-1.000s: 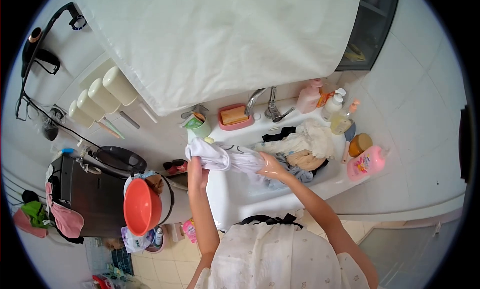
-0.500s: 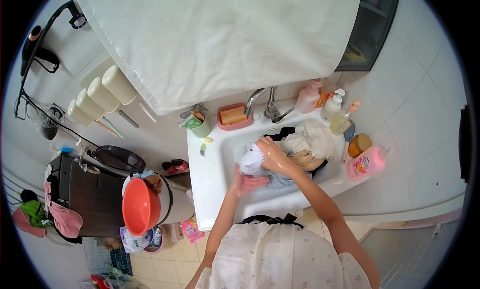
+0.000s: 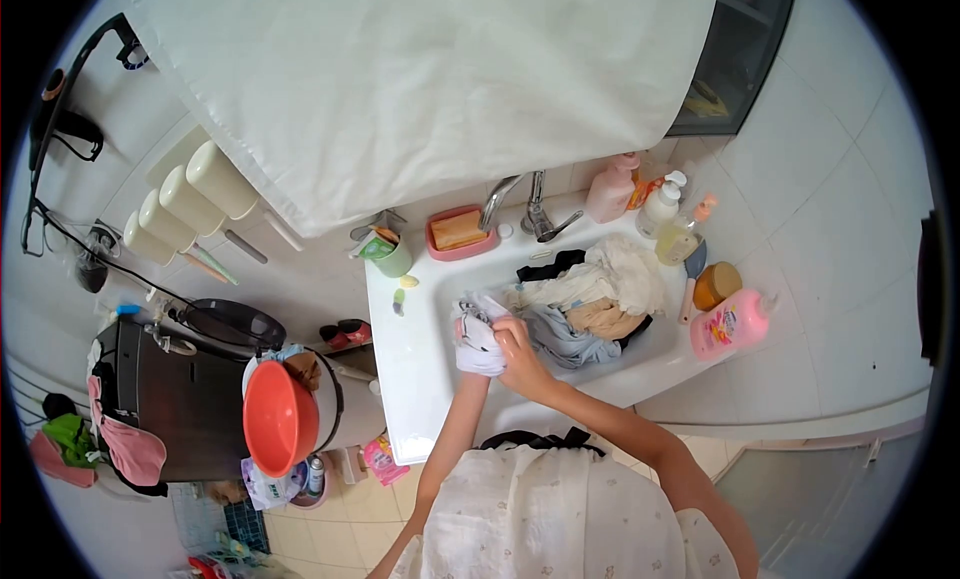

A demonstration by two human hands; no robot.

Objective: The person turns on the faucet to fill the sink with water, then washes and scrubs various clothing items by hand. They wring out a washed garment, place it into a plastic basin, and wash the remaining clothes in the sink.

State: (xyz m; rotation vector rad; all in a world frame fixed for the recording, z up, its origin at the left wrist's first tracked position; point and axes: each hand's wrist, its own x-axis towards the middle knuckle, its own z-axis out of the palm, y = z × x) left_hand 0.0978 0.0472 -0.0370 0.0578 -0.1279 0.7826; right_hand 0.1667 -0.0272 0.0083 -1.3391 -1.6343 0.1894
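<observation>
A white garment, bunched up, is held over the left part of the sink basin. My right hand grips it from the right with its fingers closed on the fabric. The same cloth lies over my left hand, covering nearly all of it, so its fingers are hidden. Right of my hands, several clothes are heaped in the white sink: a grey-blue garment, a cream garment, a tan one and a black one.
Behind the basin are the faucet and a pink soap dish with a soap bar. Several bottles, including a pink detergent bottle, line the right edge. A green cup stands at the left corner. A red basin is farther left.
The white garment has moved left and slightly down, away from the heap. My left hand, earlier open with its palm showing, is now covered by it. My right hand has followed the cloth.
</observation>
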